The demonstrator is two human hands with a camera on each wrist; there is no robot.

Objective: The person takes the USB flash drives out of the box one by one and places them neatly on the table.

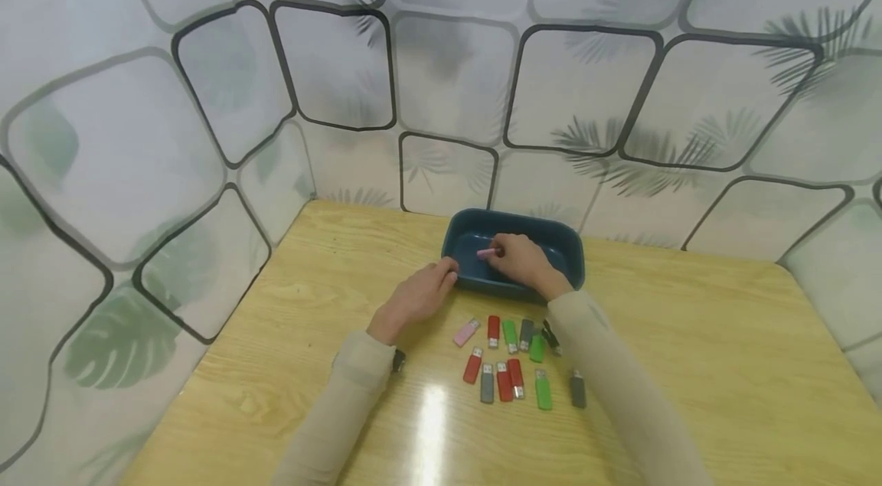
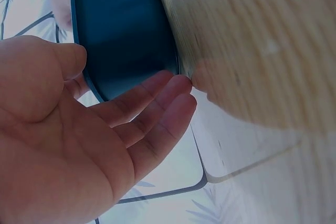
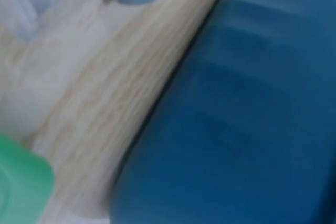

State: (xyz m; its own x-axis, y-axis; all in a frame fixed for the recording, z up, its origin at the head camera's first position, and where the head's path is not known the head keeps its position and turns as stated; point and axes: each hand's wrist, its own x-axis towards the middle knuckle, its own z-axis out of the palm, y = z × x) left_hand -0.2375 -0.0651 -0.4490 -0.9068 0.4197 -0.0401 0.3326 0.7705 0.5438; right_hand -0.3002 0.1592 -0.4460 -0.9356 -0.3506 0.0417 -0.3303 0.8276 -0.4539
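A dark blue tray [image 1: 513, 293] stands against the wall at the back of the table. My left hand [image 1: 422, 292] holds its front left corner. In the left wrist view, the thumb of that hand [image 2: 79, 129] lies at the tray's rim [image 2: 126, 35] and the other fingers curve along its outer wall. Over the inside of the tray, my right hand [image 1: 520, 260] pinches a pink USB stick [image 1: 486, 252] between thumb and fingers. The right wrist view is blurred: it shows the tray's outer wall [image 3: 226, 124] and a green USB stick [image 3: 21, 182], with no fingers visible.
In front of the tray lie several loose USB sticks: a pink one [image 1: 466, 332], red ones [image 1: 493, 331], green ones [image 1: 543, 392] and grey ones [image 1: 487, 385]. A black one [image 1: 551, 337] lies beside my right sleeve [image 1: 606, 363]. Patterned fabric walls [image 1: 448, 80] enclose the back and sides.
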